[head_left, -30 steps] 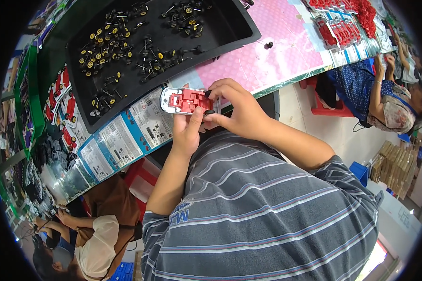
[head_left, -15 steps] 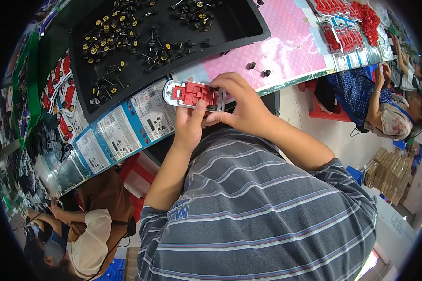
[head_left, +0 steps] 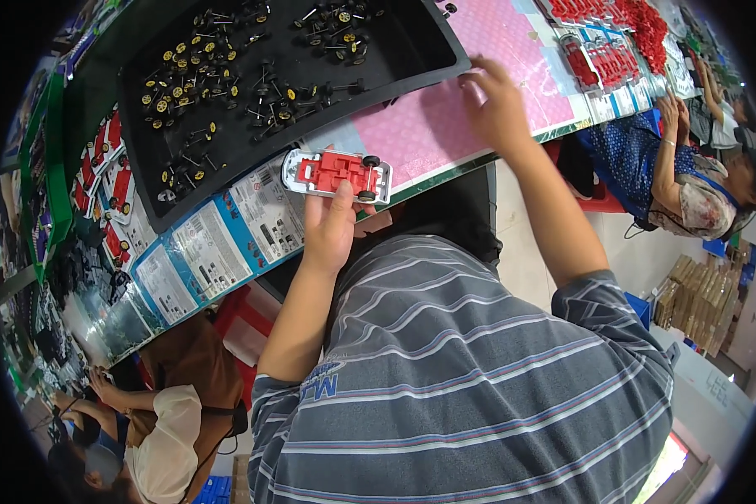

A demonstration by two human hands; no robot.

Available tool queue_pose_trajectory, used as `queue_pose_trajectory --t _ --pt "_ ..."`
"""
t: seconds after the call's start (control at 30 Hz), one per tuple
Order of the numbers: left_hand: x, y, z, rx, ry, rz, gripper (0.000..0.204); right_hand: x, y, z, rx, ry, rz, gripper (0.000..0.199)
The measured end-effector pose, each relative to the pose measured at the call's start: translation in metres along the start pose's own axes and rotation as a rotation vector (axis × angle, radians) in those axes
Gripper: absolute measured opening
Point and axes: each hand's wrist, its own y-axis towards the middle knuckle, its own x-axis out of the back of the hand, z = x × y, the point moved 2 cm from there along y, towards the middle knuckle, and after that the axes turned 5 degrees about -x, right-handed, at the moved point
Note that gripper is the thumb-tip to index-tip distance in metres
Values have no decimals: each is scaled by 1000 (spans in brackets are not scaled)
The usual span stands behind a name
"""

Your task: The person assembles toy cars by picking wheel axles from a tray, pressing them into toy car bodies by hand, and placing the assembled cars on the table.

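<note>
My left hand (head_left: 332, 231) holds a toy car (head_left: 298, 172) underside up, with the thumb pressed on its red chassis (head_left: 338, 170). The car has a white and grey shell, and one axle with two black wheels (head_left: 370, 178) lies across its right end. No wheels show at the left end. My right hand (head_left: 497, 105) is away from the car, over the pink mat just right of the black tray's corner. Its fingers are apart and bent, and I see nothing held in them. The mat beneath the palm is hidden.
The black tray (head_left: 311, 126) holds many wheel axles (head_left: 181, 84) with black and yellow wheels. Pink mat (head_left: 424, 134) covers the table right of it. Red car parts (head_left: 605, 63) lie at far right, red toy cars (head_left: 118, 181) at left. Co-workers sit on both sides.
My right hand has let go of the car and moved right and away, over the mat. The wheel axle that lay on the mat no longer shows. My left hand keeps the car.
</note>
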Motion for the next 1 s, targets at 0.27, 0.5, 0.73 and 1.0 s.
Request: queue_pose_trajectory --t 0.27,0.5,0.73,1.0 --pt "12 -7 4 -34 -54 -45 56 24 127 95 101 351 303 14" --pt "9 -2 4 -7 -97 -21 57 -77 135 87 487 130 964 50" --pt "7 -2 9 -42 -184 -41 56 -89 128 66 407 67 944 12" --pt "8 0 -2 24 -124 -28 57 -80 129 74 341 9 591 12"
